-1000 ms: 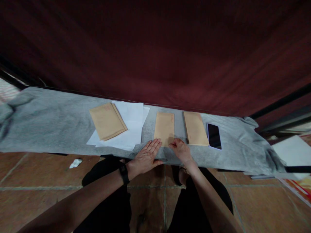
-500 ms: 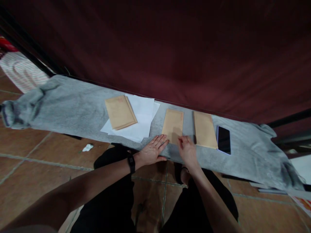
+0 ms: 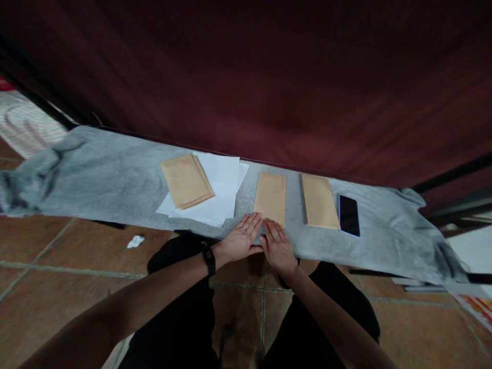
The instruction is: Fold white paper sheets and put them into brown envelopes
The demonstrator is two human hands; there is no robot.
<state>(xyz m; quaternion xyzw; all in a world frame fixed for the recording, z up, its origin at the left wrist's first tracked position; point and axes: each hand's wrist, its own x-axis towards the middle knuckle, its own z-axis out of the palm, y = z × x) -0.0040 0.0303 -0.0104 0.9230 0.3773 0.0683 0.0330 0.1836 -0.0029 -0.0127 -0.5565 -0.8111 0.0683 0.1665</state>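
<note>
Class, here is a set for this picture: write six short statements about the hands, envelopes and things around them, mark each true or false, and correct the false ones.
1. The left hand and right hand have fingertips at the near end of the middle envelope. True.
2. The white sheets cover the left envelopes. False: the left envelopes lie on top of the white sheets.
3. The phone lies right of the right envelopes. True.
4. The dark wristband is on the right wrist. False: it is on the left.
5. Grey cloth lies beneath the phone. True.
6. The small white scrap is on the cloth. False: it is on the tiled floor.
</note>
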